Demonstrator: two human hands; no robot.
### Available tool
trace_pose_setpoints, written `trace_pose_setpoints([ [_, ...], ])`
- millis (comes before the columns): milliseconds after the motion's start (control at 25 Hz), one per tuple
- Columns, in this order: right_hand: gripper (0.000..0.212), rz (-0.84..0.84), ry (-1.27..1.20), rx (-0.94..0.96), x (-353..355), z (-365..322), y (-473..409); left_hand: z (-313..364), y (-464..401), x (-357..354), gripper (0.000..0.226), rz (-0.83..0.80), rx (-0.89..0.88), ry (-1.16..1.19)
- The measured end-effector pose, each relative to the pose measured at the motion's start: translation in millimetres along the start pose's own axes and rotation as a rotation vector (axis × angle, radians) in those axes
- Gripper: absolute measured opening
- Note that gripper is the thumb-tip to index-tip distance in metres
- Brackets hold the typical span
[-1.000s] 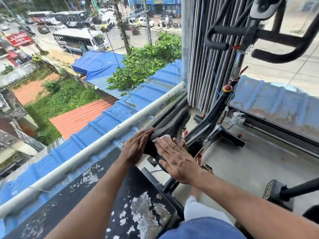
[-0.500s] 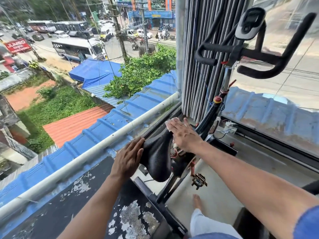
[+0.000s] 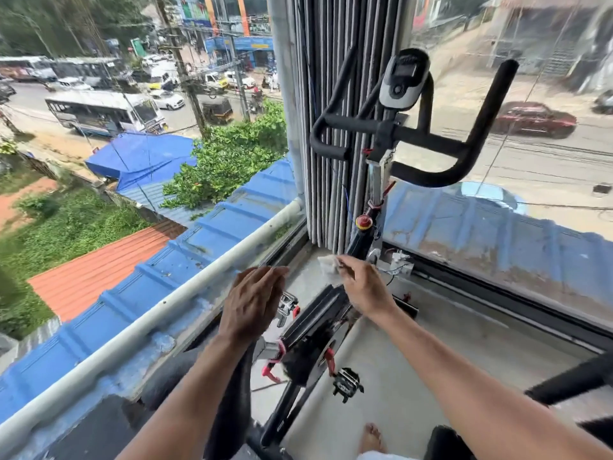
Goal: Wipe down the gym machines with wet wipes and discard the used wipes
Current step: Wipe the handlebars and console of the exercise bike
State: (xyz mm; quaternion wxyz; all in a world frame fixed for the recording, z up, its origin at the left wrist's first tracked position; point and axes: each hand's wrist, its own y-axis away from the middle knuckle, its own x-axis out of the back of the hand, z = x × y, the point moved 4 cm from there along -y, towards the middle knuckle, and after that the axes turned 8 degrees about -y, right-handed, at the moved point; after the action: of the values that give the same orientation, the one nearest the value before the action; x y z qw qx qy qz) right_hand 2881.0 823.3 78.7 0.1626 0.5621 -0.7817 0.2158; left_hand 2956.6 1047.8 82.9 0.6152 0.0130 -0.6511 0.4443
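Note:
A black exercise bike stands in the glass corner, with its handlebars (image 3: pixel 398 134) and grey console (image 3: pixel 402 82) up high and its sloping frame (image 3: pixel 315 323) below my hands. My right hand (image 3: pixel 366 288) pinches a crumpled white wet wipe (image 3: pixel 327 263) just above the frame, close to the post under the red knob (image 3: pixel 363 222). My left hand (image 3: pixel 255 300) hovers to the left of the frame with straight fingers, holding nothing. The black saddle (image 3: pixel 229 410) shows blurred beneath my left forearm.
Glass panes close off the left and far sides, with folded grey blinds (image 3: pixel 331 127) in the corner. A pedal (image 3: pixel 346 384) sticks out low on the bike. My bare foot (image 3: pixel 373 438) stands on the grey floor. Part of another black machine (image 3: pixel 570 380) reaches in from the right.
Both hands have left the saddle and moved forward. The right hand carried the wipe up toward the bike's front post. The view has tilted up, bringing the handlebars lower in the picture.

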Motion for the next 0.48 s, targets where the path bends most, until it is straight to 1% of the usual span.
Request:
trace_pose_setpoints([
  [120,0.033,0.154,0.039,0.008,70,23,-24,20,-74,-47,0.027,-0.038,-0.043,0.045],
  [240,0.035,0.253,0.133,0.042,126,40,-42,44,-132,-97,0.030,-0.100,-0.079,0.091],
  [400,0.040,0.342,0.163,0.068,170,57,-64,74,-187,-141,0.033,-0.156,-0.086,0.122],
  [480,0.039,0.408,0.173,0.100,186,60,-72,78,-205,-153,0.034,-0.162,-0.120,0.121],
])
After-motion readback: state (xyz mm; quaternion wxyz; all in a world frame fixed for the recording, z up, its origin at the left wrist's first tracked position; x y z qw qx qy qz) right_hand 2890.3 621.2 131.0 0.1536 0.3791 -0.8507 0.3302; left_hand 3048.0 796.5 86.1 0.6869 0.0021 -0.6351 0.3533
